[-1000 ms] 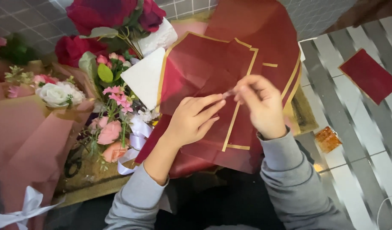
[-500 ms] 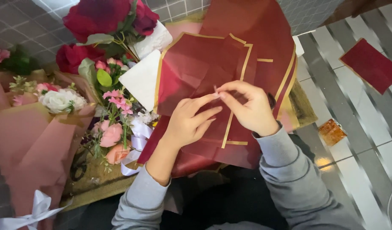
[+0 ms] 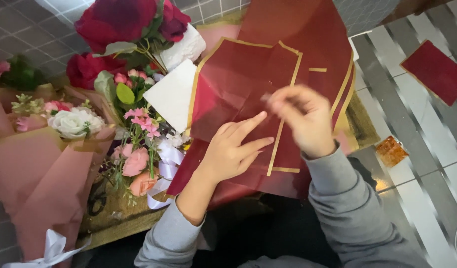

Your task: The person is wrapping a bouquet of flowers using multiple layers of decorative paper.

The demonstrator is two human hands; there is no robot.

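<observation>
The dark red wrapping sheet (image 3: 238, 94) was pressed flat under the left hand (image 3: 236, 149) while its edge was pinched by the right hand (image 3: 303, 116), best kept taut.

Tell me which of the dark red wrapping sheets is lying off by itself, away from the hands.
The small dark red sheet at the far right on the striped floor. The other gold-edged sheets are stacked under both hands.

Dark red, gold-edged wrapping sheets (image 3: 238, 94) lie overlapped and creased, spread flat beside the flowers.
</observation>
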